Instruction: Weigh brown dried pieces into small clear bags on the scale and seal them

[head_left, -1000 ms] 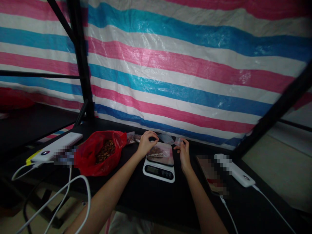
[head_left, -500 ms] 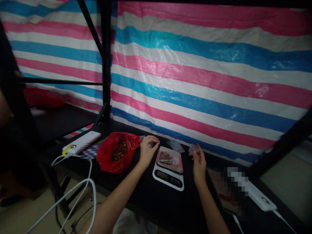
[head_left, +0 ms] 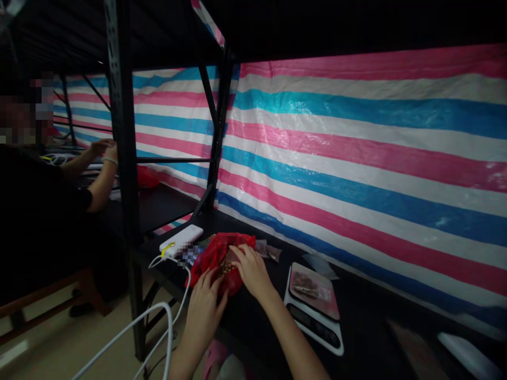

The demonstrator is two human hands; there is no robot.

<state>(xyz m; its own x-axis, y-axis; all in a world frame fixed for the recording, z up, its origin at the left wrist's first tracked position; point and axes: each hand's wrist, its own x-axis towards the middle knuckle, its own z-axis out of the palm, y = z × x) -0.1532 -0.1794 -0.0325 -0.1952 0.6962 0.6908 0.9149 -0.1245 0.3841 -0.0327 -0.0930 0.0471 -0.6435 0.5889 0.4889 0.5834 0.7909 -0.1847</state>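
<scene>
A red plastic bag with brown pieces inside lies on the black shelf. My left hand rests against the bag's near side, fingers stretched onto it. My right hand reaches into the bag's mouth with its fingers curled; what they hold is hidden. To the right stands a white kitchen scale with a small clear pouch of brown pieces on its pan.
A white power bank with white cables lies left of the bag. Small clear pouches lie behind it. Black rack posts stand at left. Another person works at the neighbouring shelf. A striped tarp forms the back wall.
My view has swung left. Both hands left the scale and moved to the red bag; the right hand now reaches into it, the left lies on its side.
</scene>
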